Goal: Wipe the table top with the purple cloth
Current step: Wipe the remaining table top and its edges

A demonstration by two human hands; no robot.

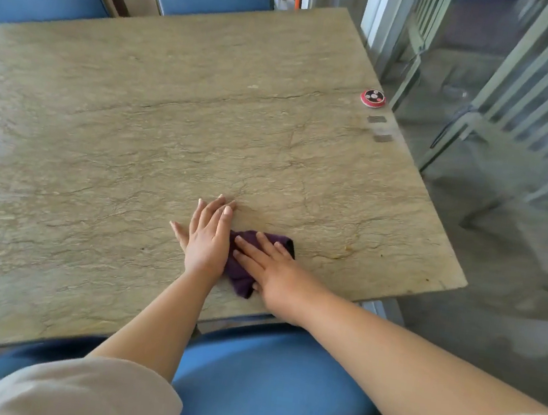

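Veined beige stone makes up the table top (173, 119), and everything here is placed against its near edge, the one closest to the person. The purple cloth (240, 274) lies crumpled on the stone just inside that near edge, toward the right-hand corner. The right hand (275, 273) lies flat on top of the cloth, palm down with fingers spread and extended, pressing it to the surface rather than gripping it. The left hand (208, 237) rests flat on the bare stone just beside the cloth, touching its left side, fingers straight and together, holding nothing. Far from the near edge, by the table's right rim, sits a small round red call button (373, 98), with two grey tabs just nearer than it. A blue chair seat (271, 386) shows below the near edge, and two blue chair backs stand beyond the far edge.
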